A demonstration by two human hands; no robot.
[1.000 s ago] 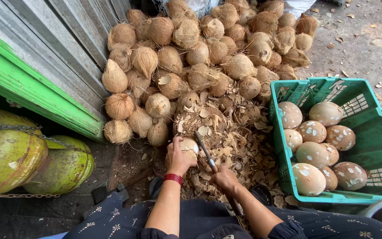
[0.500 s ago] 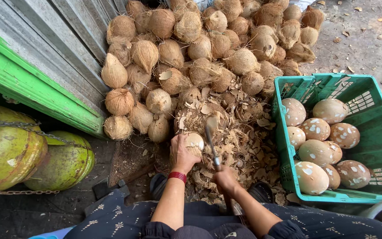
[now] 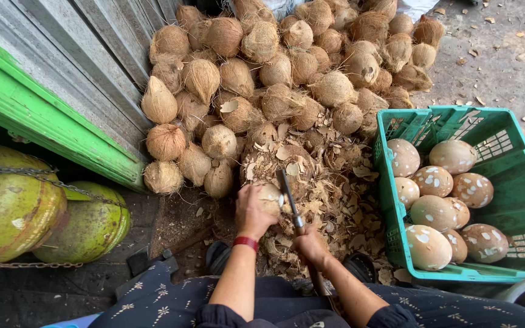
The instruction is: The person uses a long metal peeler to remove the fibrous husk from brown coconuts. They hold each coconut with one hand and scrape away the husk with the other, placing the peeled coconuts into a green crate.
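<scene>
My left hand grips a partly peeled coconut low in the middle of the view, over a heap of brown husk shavings. A red band sits on that wrist. My right hand holds the handle of a long knife, whose blade points away from me and lies against the right side of the coconut. Behind the shavings rises a big pile of hairy brown coconuts.
A green plastic crate at the right holds several peeled pale coconuts. At the left are a grey corrugated wall with a green edge and two large green husked coconuts behind a chain. Bare concrete ground lies at the far right.
The knife blade has swung from left of the coconut up and over to its right side. My left hand has turned the coconut slightly.
</scene>
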